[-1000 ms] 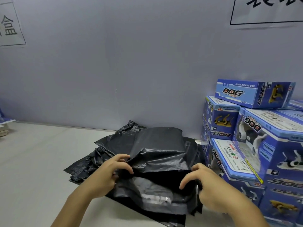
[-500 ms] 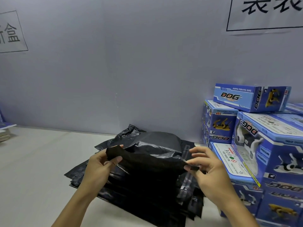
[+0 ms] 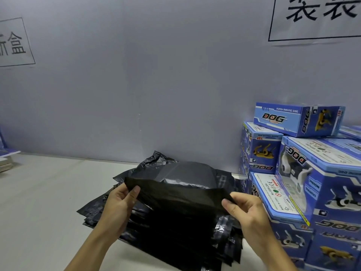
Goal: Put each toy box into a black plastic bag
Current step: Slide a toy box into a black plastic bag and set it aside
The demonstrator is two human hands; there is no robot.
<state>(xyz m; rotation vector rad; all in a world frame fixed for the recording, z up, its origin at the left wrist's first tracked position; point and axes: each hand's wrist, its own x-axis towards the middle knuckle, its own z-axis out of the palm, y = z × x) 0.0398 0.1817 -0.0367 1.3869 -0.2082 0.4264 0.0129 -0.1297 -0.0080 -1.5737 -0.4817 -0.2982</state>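
- Head view: a person's two bare forearms reach forward over a pale table [image 3: 39,202] that stands against a grey wall [image 3: 156,85].
- The left hand [image 3: 119,204] pinches the left corner of a black bag [image 3: 175,196], thumb on the near face and fingers curled behind it.
- The right hand [image 3: 246,210] pinches the bag's right corner in the same way, fingertips pressed together on the plastic.
- The bag is held up between the hands, stretched flat and tilted toward the camera, its top edge running from one pinch to the other. Its mouth looks closed; the two layers do not appear parted.
- Under and behind it lies a pile of bags [image 3: 175,241], flat on the table, with one crumpled on top near the wall.
- To the right, just beside the pile, blue toy boxes [image 3: 316,184] printed with "DOG" are stacked in several layers. None is in a hand or in a bag.
- Paper signs with black characters hang on the wall at upper left [image 3: 13,44] and upper right [image 3: 316,18].
- Step in hand, as I judge it: one bag has been lifted clear of the pile and is being readied for opening; no box is bagged yet.
- The next move likely calls for rubbing the layers apart to open the mouth, then one hand keeping it wide while the other fetches a box from the stack.
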